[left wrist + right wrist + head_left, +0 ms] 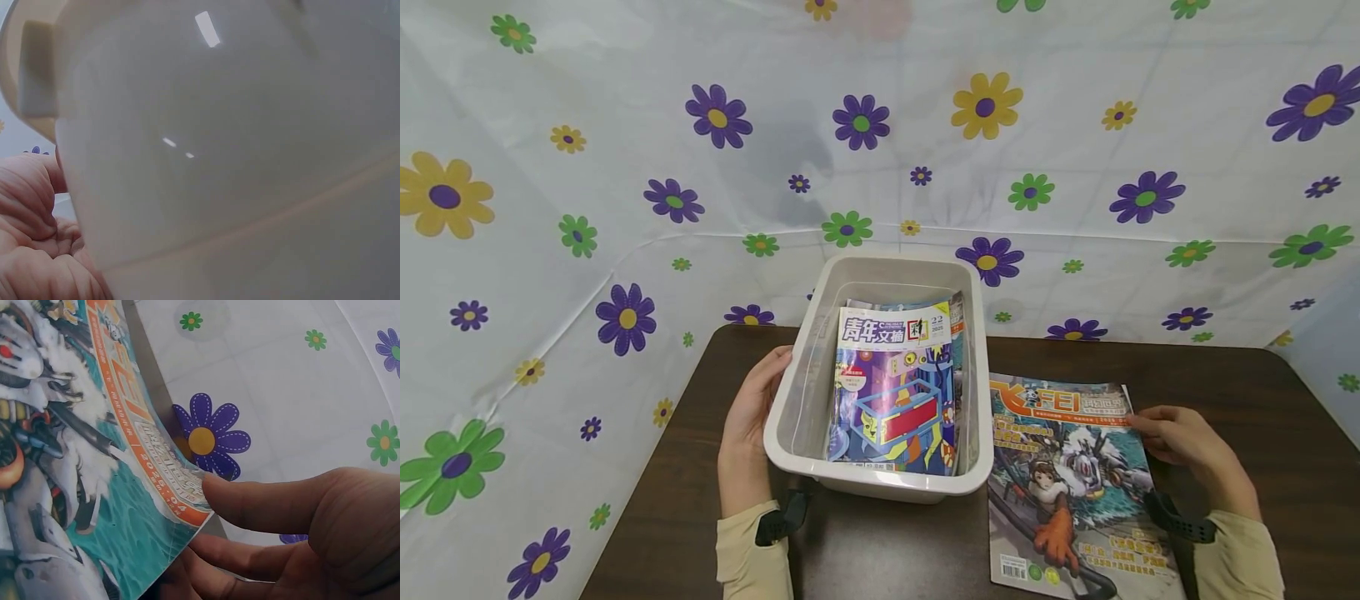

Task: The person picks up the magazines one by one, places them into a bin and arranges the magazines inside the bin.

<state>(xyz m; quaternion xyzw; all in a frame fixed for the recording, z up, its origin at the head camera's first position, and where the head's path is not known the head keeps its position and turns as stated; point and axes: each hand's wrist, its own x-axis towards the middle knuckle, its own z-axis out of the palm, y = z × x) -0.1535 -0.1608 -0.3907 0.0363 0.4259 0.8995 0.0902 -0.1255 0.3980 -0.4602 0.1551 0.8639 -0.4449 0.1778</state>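
Observation:
A white plastic bin holds a small pile of magazines, the top one a purple magazine with a drawn cover. My left hand holds the bin's left side below the rim; its fingertips are hidden. In the left wrist view the bin's wall fills most of the picture, with my left hand at its edge. To the right of the bin lies a larger comic-style magazine. My right hand pinches its top right corner between thumb and fingers, and the cover bends slightly there.
A dark brown table carries everything. Behind and to the left hangs a white flower-patterned sheet, close to the bin's far end. Black straps sit on both wrists.

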